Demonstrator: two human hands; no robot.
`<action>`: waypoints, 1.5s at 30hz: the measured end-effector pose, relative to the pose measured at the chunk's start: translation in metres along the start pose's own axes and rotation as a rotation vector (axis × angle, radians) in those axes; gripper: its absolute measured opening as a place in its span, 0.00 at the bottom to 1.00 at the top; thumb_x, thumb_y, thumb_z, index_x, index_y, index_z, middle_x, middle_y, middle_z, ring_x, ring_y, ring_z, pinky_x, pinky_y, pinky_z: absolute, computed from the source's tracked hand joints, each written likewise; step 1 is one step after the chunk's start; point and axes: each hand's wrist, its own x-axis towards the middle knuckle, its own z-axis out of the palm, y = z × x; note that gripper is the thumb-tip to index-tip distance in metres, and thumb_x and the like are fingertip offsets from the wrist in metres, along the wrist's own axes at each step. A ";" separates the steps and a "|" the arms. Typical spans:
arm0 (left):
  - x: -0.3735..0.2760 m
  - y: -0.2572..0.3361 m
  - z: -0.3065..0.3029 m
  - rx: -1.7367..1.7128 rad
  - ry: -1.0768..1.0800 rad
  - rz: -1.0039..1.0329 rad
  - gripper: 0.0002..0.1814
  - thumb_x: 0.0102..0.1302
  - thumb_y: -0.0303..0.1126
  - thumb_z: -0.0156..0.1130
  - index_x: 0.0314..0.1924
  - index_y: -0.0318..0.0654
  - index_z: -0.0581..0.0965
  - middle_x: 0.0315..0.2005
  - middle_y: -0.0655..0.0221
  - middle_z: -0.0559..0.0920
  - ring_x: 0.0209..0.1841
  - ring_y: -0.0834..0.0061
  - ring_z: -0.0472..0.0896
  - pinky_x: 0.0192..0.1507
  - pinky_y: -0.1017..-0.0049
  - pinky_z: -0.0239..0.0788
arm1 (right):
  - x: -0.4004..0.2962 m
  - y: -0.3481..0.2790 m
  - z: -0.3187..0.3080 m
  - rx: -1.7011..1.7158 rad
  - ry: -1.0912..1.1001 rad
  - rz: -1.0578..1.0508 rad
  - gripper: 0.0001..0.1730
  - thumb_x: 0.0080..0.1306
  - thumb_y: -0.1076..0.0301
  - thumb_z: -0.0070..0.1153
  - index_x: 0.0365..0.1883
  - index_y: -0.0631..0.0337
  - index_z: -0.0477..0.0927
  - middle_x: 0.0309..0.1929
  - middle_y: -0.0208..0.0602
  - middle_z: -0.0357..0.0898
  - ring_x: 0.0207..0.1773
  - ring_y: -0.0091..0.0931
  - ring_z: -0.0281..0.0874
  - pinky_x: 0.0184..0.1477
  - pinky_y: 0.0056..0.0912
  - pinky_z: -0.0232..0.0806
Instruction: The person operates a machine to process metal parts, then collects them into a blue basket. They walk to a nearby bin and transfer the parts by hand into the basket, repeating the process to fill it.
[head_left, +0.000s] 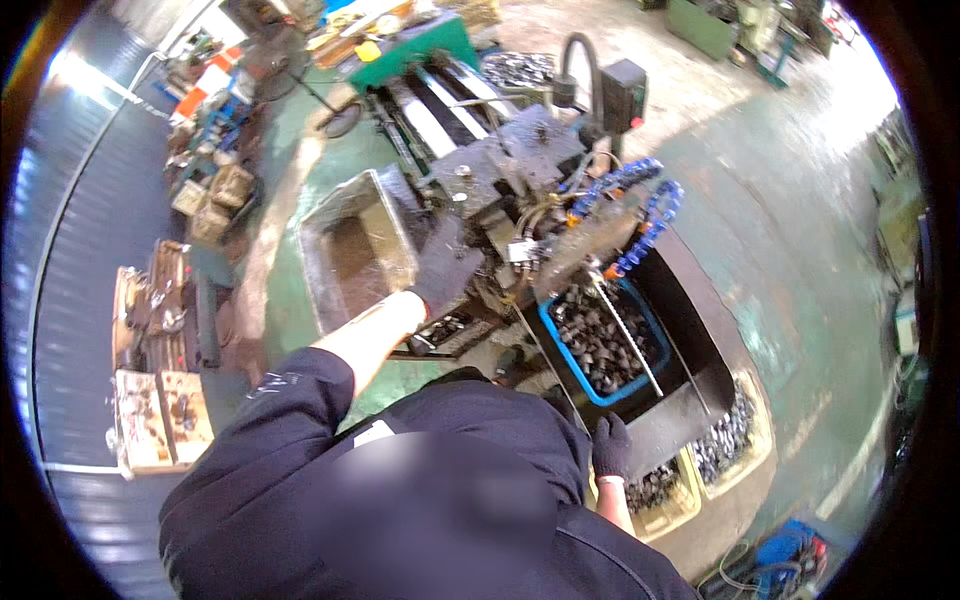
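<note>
In a dark glove, my left hand (450, 270) reaches to the front of a metalworking machine (495, 172), beside a grey metal tray; its fingers blur into the dark machine parts. My right hand (613, 448), also in a dark glove, rests at the near edge of a black metal trough (664, 427). In the trough stands a blue plastic basket (555, 345) of small dark metal parts (600, 337). A long thin spiral rod (630, 337) slants above the basket. Blue segmented coolant hoses (660, 217) with orange nozzles curve over the machine.
The grey metal tray (307, 255) stands left of the machine. Cream bins (739, 480) with metal parts sit below the trough on the right. Wooden boxes (139, 420) line the left side, with a pedestal fan (341, 120) farther up. A blue object (784, 547) lies at lower right.
</note>
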 end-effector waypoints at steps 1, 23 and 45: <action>-0.018 0.016 0.004 -0.095 -0.162 -0.089 0.39 0.78 0.38 0.67 0.82 0.32 0.65 0.80 0.48 0.71 0.82 0.55 0.69 0.83 0.60 0.60 | 0.001 0.009 0.001 0.003 -0.001 0.019 0.28 0.81 0.52 0.57 0.66 0.67 0.85 0.64 0.59 0.87 0.69 0.52 0.84 0.71 0.51 0.74; -0.162 -0.268 -0.015 -1.804 0.102 -0.816 0.46 0.81 0.65 0.53 0.83 0.39 0.60 0.80 0.53 0.62 0.84 0.53 0.57 0.81 0.39 0.52 | -0.019 0.011 0.005 -0.141 0.151 -0.012 0.27 0.81 0.51 0.57 0.63 0.65 0.87 0.61 0.55 0.90 0.65 0.48 0.87 0.67 0.49 0.75; -0.173 -0.300 0.026 -1.694 0.222 -0.832 0.24 0.84 0.58 0.61 0.52 0.43 0.81 0.39 0.69 0.84 0.42 0.71 0.85 0.50 0.66 0.82 | -0.345 -0.063 0.066 -0.594 -0.263 0.663 0.44 0.78 0.40 0.56 0.74 0.74 0.76 0.74 0.69 0.76 0.79 0.59 0.70 0.80 0.54 0.62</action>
